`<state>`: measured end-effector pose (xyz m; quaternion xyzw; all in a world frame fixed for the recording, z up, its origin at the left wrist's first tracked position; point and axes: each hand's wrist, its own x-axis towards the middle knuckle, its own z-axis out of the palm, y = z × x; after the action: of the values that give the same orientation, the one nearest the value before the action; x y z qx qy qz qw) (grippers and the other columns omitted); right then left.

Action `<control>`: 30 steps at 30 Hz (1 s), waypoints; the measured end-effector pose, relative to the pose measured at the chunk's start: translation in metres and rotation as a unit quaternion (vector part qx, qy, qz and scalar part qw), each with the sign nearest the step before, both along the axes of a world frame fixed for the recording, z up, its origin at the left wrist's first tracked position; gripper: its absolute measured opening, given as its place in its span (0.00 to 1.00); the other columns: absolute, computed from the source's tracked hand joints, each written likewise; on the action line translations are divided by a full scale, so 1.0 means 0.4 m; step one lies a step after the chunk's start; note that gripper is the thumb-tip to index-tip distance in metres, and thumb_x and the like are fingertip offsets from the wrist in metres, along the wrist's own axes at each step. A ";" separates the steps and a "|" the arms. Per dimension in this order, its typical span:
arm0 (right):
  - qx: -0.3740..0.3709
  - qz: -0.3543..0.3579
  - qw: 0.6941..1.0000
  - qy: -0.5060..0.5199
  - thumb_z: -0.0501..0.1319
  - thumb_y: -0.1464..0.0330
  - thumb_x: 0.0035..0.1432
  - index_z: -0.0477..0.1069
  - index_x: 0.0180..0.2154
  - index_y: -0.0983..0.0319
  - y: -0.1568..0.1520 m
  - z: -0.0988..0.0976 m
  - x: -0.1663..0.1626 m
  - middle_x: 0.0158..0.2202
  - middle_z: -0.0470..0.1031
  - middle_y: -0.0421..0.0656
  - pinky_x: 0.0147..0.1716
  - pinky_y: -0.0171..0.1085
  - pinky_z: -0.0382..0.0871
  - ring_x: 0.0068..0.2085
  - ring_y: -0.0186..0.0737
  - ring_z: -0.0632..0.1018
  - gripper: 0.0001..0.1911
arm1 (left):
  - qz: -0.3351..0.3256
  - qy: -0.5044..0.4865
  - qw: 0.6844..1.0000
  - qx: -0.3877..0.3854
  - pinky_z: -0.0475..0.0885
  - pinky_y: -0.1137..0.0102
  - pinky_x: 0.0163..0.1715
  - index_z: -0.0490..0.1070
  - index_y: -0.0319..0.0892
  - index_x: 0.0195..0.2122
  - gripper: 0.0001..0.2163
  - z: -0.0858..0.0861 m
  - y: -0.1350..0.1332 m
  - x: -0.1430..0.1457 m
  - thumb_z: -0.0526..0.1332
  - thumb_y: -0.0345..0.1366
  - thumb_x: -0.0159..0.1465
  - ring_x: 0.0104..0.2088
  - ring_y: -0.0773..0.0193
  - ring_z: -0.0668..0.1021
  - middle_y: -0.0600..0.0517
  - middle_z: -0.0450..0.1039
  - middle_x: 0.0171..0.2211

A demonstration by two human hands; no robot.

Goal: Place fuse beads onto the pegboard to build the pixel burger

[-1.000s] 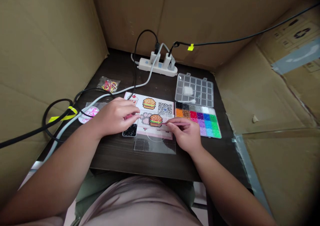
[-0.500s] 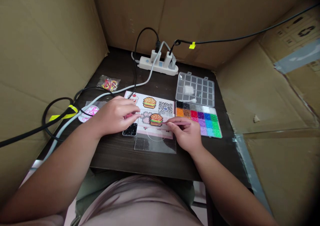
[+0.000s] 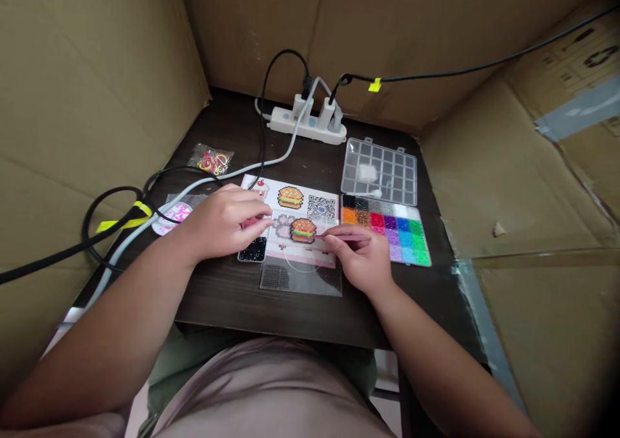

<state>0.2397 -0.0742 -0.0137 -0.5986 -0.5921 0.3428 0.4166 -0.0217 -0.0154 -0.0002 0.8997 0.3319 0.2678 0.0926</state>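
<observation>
My right hand [image 3: 365, 260] is closed around pink tweezers [image 3: 351, 238], their tips pointing left at the burger bead design [image 3: 303, 231]. That design sits on a clear pegboard [image 3: 300, 281], which overlaps a printed pattern sheet [image 3: 329, 199]. Beside the burger on the left is a grey and pink paw-shaped design [image 3: 282, 227]. My left hand [image 3: 230, 221] is over the board's left edge, thumb and fingers apart, fingertips close to the paw; whether they press on the board I cannot tell. Beneath that hand are a tray of black beads [image 3: 252, 250] and some red beads [image 3: 250, 222].
On the right stands a bead box [image 3: 402, 231] with many coloured compartments, its clear lid [image 3: 380, 170] folded back. A power strip [image 3: 307, 128] with cables lies behind. A bag of coloured rings [image 3: 212, 160] and a pink-white disc [image 3: 173, 218] lie left. Cardboard walls [image 3: 310, 31] surround the table.
The view has shifted very slightly. Both hands keep their places, and the tweezers still point at the burger design.
</observation>
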 end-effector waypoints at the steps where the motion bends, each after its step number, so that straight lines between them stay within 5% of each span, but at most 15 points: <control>1: 0.000 -0.001 1.000 0.001 0.65 0.64 0.51 0.78 0.27 0.60 0.000 0.000 0.000 0.27 0.81 0.44 0.30 0.38 0.75 0.29 0.41 0.80 0.07 | 0.001 0.000 1.000 0.000 0.70 0.65 0.40 0.77 0.42 0.35 0.10 0.000 0.000 0.000 0.57 0.38 0.66 0.37 0.61 0.79 0.50 0.80 0.33; 9: 0.031 -0.033 0.999 -0.001 0.66 0.64 0.51 0.78 0.28 0.60 0.001 0.006 0.015 0.29 0.82 0.44 0.33 0.40 0.77 0.32 0.43 0.81 0.07 | -0.008 -0.007 1.000 0.015 0.71 0.65 0.40 0.77 0.41 0.35 0.10 0.000 0.001 0.000 0.57 0.38 0.66 0.36 0.61 0.79 0.50 0.80 0.33; 18: 0.057 -0.211 0.972 -0.084 0.69 0.63 0.49 0.79 0.29 0.62 -0.003 0.028 0.155 0.28 0.81 0.46 0.29 0.41 0.77 0.29 0.44 0.81 0.08 | -0.015 -0.016 1.000 0.017 0.70 0.65 0.40 0.76 0.42 0.35 0.08 -0.003 0.001 -0.002 0.58 0.37 0.66 0.35 0.62 0.78 0.50 0.79 0.34; 30: 0.023 -0.174 0.976 -0.127 0.67 0.60 0.49 0.79 0.28 0.62 -0.004 0.029 0.168 0.26 0.81 0.45 0.24 0.39 0.73 0.25 0.42 0.79 0.11 | -0.022 -0.019 0.999 0.041 0.70 0.66 0.40 0.75 0.38 0.36 0.05 -0.007 0.003 -0.005 0.61 0.32 0.64 0.36 0.62 0.78 0.49 0.78 0.35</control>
<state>0.3070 -0.0757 -0.0021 -0.7211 -0.5348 0.1726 0.4052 -0.0235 -0.0142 -0.0031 0.9045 0.2990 0.2963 0.0684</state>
